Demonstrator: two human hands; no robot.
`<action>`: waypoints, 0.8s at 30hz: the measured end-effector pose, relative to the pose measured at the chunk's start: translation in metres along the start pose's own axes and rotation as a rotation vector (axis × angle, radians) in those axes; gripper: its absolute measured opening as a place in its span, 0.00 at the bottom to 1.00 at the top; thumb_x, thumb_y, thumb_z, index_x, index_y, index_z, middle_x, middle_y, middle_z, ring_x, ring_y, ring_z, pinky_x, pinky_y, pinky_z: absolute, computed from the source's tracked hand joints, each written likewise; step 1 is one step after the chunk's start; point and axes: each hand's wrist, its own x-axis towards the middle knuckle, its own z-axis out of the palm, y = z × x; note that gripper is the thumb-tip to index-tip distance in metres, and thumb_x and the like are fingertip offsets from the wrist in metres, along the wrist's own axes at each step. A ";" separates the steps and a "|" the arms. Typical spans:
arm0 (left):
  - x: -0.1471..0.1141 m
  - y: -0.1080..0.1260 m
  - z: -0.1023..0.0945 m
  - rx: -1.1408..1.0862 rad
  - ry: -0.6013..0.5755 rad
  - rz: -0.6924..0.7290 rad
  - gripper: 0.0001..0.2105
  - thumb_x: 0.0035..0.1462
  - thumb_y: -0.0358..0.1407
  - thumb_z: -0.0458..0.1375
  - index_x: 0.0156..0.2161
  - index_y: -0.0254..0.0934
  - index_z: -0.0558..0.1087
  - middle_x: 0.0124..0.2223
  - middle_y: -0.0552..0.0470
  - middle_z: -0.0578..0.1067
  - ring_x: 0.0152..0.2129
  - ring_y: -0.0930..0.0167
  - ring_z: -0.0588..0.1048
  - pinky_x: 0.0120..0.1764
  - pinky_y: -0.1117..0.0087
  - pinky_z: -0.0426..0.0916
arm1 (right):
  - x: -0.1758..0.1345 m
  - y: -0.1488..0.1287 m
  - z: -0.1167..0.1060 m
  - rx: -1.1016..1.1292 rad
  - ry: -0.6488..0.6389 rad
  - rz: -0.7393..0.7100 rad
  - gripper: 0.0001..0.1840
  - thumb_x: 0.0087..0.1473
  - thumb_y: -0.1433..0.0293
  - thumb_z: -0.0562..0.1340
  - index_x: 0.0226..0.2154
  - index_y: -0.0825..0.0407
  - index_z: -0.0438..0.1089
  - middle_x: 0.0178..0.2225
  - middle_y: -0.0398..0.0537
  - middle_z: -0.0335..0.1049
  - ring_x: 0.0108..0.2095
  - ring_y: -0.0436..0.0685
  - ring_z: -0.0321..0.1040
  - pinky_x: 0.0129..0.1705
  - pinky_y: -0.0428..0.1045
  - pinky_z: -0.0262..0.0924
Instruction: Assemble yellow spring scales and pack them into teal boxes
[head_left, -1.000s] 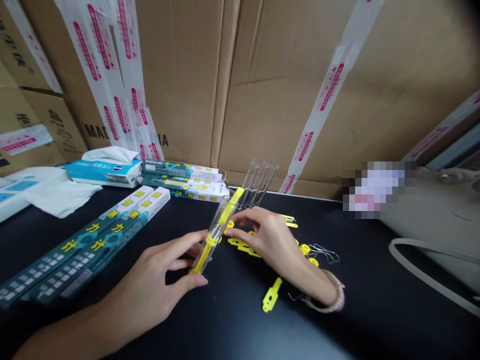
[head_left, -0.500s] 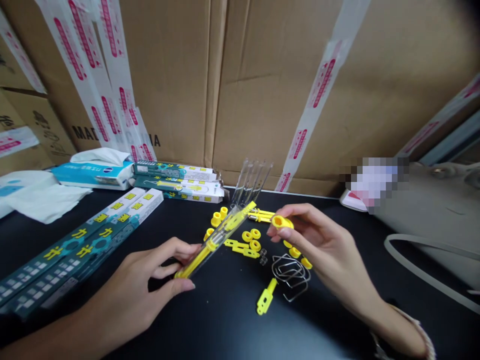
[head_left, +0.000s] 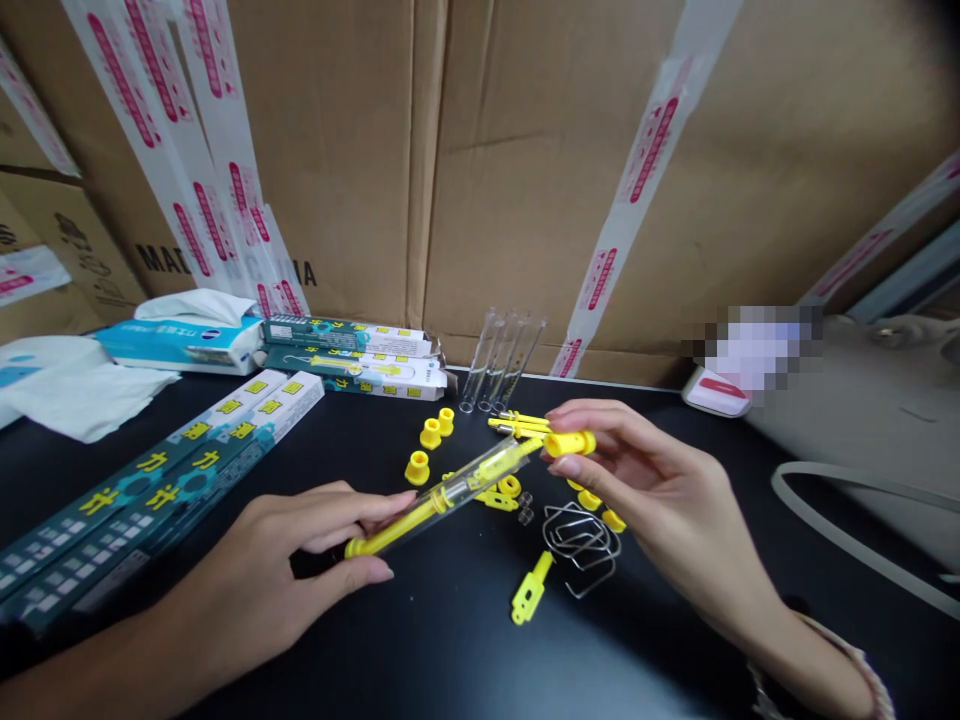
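Left hand [head_left: 304,540]: gripping a clear tube [head_left: 466,480] holding a yellow rod [head_left: 409,522], slanting over the surface [head_left: 450,650]. Right hand [head_left: 660,490]: pinching a yellow cap [head_left: 568,444] just beside the rod's raised tip; skewed alignment could be jamming the cap, loosening fingers dropping the tube

The clear tube [head_left: 466,482] partly hides flat yellow pieces [head_left: 498,501] behind it. Pixelation blurs an object [head_left: 761,350] at right. The bottom edge crops the bracelet [head_left: 859,660].
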 end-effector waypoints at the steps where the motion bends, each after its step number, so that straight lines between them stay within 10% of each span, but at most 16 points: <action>1: 0.000 0.000 0.000 0.006 -0.011 0.002 0.20 0.57 0.39 0.66 0.55 0.56 0.78 0.34 0.60 0.82 0.25 0.74 0.76 0.29 0.79 0.70 | 0.000 0.000 0.000 0.003 -0.003 0.003 0.06 0.54 0.69 0.72 0.37 0.45 0.80 0.43 0.48 0.75 0.45 0.57 0.75 0.45 0.47 0.76; 24: -0.004 -0.014 0.006 -0.169 -0.058 -0.054 0.22 0.53 0.34 0.67 0.54 0.57 0.79 0.33 0.60 0.76 0.19 0.78 0.65 0.25 0.80 0.63 | -0.001 0.002 0.002 0.101 -0.086 0.215 0.11 0.49 0.65 0.76 0.36 0.48 0.81 0.39 0.48 0.80 0.38 0.57 0.79 0.42 0.48 0.77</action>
